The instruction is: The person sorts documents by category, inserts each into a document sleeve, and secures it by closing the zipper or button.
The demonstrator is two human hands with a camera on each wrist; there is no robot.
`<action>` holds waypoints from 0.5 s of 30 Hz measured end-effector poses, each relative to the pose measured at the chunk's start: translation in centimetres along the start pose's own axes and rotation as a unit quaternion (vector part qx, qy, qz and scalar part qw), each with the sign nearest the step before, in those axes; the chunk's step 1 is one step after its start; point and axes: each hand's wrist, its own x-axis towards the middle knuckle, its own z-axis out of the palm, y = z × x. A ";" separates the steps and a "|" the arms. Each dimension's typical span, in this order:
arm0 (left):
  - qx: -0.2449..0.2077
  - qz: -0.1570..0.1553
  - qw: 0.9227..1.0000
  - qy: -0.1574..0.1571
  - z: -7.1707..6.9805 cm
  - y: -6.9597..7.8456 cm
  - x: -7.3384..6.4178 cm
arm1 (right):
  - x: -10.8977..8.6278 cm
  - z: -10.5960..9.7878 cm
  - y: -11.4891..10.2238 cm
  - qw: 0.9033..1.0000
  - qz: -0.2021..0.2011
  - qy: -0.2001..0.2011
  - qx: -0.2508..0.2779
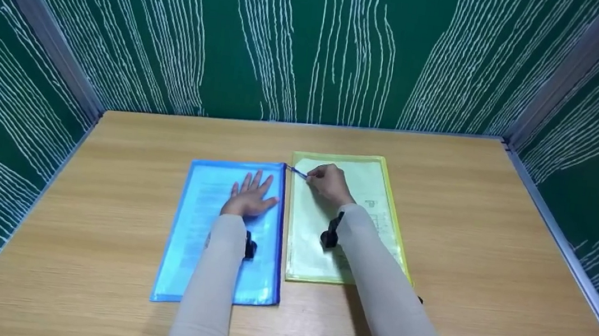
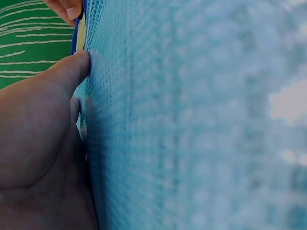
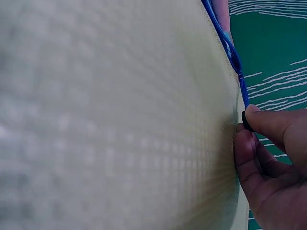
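A blue mesh zip folder (image 1: pixel 200 247) with printed paper inside lies on the table, its dark blue zip edge on the right. My left hand (image 1: pixel 251 199) rests flat on it with fingers spread. Between thumb and fingers, my right hand (image 1: pixel 330 183) pinches the end of a blue zipper pull cord (image 1: pixel 297 172), stretched from the folder's top right corner. The right wrist view shows the cord's dark tip (image 3: pixel 246 121) in that pinch. Under the right hand lies a yellow-edged mesh folder (image 1: pixel 316 266) with a printed sheet inside.
The two folders lie side by side on a wooden table (image 1: pixel 492 257). Green walls (image 1: pixel 428 25) with white wavy lines and grey frame posts (image 1: pixel 570 69) stand at the back and sides. A small black device (image 1: pixel 330 236) sits at the right wrist.
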 end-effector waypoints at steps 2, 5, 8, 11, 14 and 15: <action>0.002 0.001 1.000 0.001 0.0 0.0 -0.1 | -0.1 0.1 0.1 1.000 -0.008 0.001 -0.005; 0.004 0.002 1.000 0.006 0.0 0.1 0.0 | -0.3 0.1 0.1 1.000 -0.011 0.002 -0.007; 0.006 -0.002 1.000 0.008 0.0 0.2 0.1 | -0.3 0.3 0.1 1.000 -0.010 0.001 -0.006; 0.006 -0.007 1.000 0.008 0.1 0.2 0.1 | -0.4 0.5 0.2 1.000 -0.016 -0.001 -0.006; 0.006 -0.009 1.000 0.009 0.2 0.2 0.2 | -0.4 0.6 0.3 1.000 -0.027 0.002 -0.010; 0.007 -0.009 1.000 0.010 0.2 0.2 0.2 | -0.5 0.7 0.3 0.999 -0.031 0.002 -0.012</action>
